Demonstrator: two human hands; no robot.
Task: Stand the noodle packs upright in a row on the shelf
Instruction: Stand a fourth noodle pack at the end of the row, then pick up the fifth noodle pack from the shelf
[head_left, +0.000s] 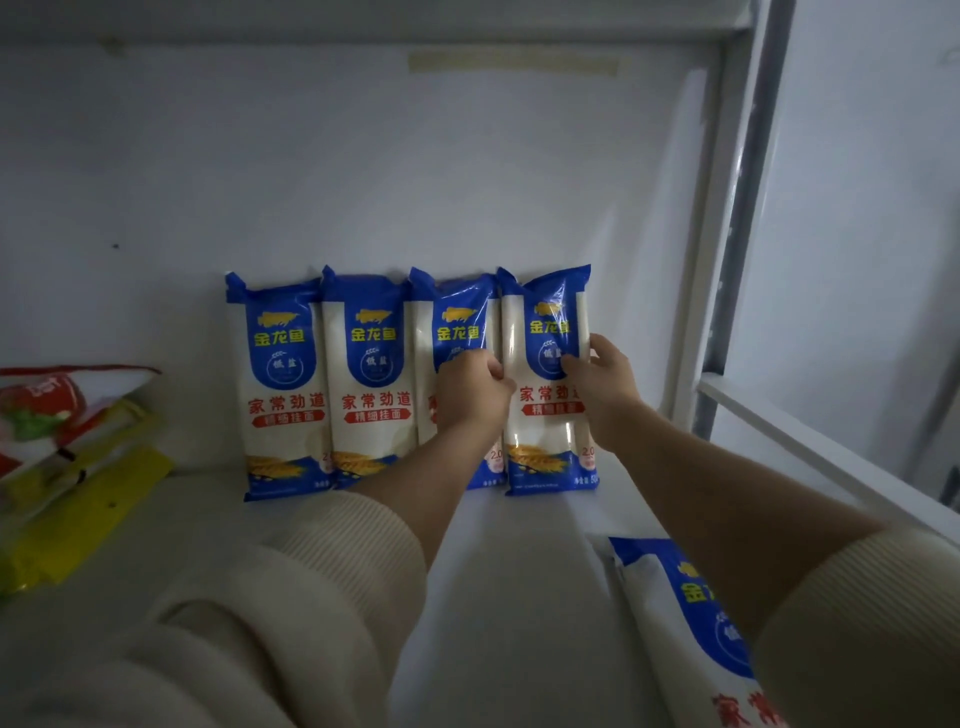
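The left hand (470, 387) and forearm cover most of the third pack (457, 322): its red lettering and lower edge are largely hidden, with only a blue corner showing beside the wrist. The right hand (605, 384) hides part of the fourth pack's (545, 332) red label and right edge. A fifth pack (675, 613) lies at the lower right, cut off by the bottom edge and overlapped by the right sleeve (872, 634). At the left edge, red and yellow bags (57, 441) are cropped and blurred, their print unreadable. Small print along the packs' bottoms is too fine to read.
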